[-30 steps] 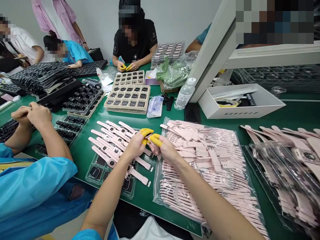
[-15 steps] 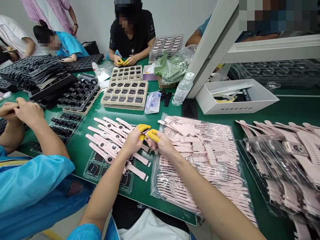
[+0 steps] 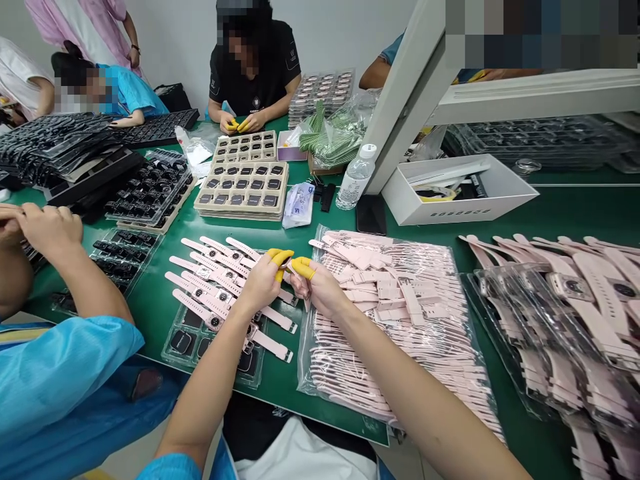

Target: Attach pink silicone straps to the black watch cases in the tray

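My left hand (image 3: 263,283) and my right hand (image 3: 323,287), with yellow finger cots on, meet above the table. The left pinches a small watch case, mostly hidden by the fingers. In the right is a pink watch strap (image 3: 301,286), held against the case. Below and left of my hands, pink-strapped smartwatches (image 3: 219,293) lie in slanted rows across a clear plastic tray (image 3: 173,360) with dark square watch faces. Under my right forearm, a clear bag (image 3: 306,363) bulges with pink straps (image 3: 350,373); several loose straps (image 3: 413,300) lie on top.
Stacked trays of pink watches (image 3: 575,293) stand at right. Behind are a white box (image 3: 450,207), a water bottle (image 3: 356,179), a phone (image 3: 371,215) and beige trays (image 3: 240,213). A co-worker's arm (image 3: 95,280) is close at left; another person (image 3: 255,73) sits opposite.
The view has shifted slightly to the right. My hands stay together, and more of the pink strap shows below the fingers of my right hand.
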Demonstrator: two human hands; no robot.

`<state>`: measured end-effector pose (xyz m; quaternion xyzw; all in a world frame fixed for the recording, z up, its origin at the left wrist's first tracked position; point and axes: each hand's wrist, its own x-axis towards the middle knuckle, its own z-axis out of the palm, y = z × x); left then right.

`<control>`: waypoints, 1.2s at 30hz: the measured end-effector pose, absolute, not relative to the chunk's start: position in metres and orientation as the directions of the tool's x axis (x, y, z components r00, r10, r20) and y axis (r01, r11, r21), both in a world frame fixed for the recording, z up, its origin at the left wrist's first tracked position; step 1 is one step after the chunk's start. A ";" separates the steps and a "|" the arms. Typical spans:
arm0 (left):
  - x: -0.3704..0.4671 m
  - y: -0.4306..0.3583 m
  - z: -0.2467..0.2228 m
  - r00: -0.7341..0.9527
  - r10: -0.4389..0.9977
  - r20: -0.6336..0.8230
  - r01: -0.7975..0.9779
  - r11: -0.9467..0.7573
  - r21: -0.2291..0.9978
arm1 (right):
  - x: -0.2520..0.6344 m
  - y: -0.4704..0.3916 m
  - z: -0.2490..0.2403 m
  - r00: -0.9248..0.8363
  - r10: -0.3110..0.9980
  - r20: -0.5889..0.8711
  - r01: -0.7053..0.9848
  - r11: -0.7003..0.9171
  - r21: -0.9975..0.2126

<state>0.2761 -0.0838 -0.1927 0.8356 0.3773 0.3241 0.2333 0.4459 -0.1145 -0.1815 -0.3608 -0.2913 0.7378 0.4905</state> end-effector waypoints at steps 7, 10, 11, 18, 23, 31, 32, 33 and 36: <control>0.277 -0.087 -0.184 0.512 0.809 0.289 0.437 -0.535 0.723 | 0.447 -0.111 -0.186 -0.098 0.975 -0.201 -0.448 -0.224 -0.865; 0.277 -0.087 -0.184 0.518 0.803 0.296 0.405 -0.535 0.742 | 0.445 -0.110 -0.187 -0.064 0.985 -0.158 -0.447 -0.169 -0.879; 0.277 -0.087 -0.185 0.514 0.803 0.302 0.411 -0.539 0.735 | 0.445 -0.109 -0.187 -0.056 0.987 -0.151 -0.444 -0.160 -0.882; 0.277 -0.084 -0.191 0.519 0.799 0.303 0.523 -0.577 0.627 | 0.443 -0.109 -0.189 -0.042 0.990 -0.138 -0.419 -0.143 -0.896; 0.276 -0.085 -0.189 0.541 0.799 0.262 0.555 -0.574 0.602 | 0.443 -0.109 -0.189 -0.054 0.993 -0.103 -0.396 -0.116 -0.911; 0.272 -0.085 -0.190 0.545 0.808 0.223 0.512 -0.532 0.675 | 0.442 -0.106 -0.193 -0.066 0.994 -0.091 -0.399 -0.110 -0.910; 0.271 -0.084 -0.191 0.536 0.812 0.231 0.499 -0.526 0.689 | 0.441 -0.105 -0.193 -0.069 0.994 -0.083 -0.403 -0.104 -0.909; 0.271 -0.082 -0.191 0.528 0.816 0.236 0.481 -0.517 0.708 | 0.441 -0.104 -0.193 -0.068 0.995 -0.075 -0.404 -0.096 -0.910; 0.271 -0.079 -0.192 0.505 0.828 0.244 0.419 -0.483 0.769 | 0.439 -0.102 -0.195 -0.056 0.997 -0.056 -0.384 -0.074 -0.921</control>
